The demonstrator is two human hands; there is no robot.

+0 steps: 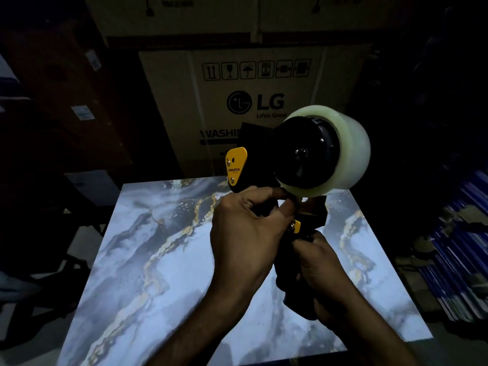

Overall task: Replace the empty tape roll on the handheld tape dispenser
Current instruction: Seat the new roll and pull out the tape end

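A black tape dispenser (264, 165) with yellow plates is held up above the marble-patterned table (148, 260). A full clear tape roll (351, 149) sits on its black hub (303, 154). My right hand (324, 276) grips the black handle from below. My left hand (245, 233) is closed on the dispenser's body just under the roll, thumb and forefinger pinching at the roll's lower edge. Whether a tape end is between those fingers cannot be told.
A large LG cardboard box (253, 101) stands right behind the table, with more boxes stacked above it. Dark cartons line the left side. Blue stacked items (459, 254) lie on the floor to the right. The room is dim.
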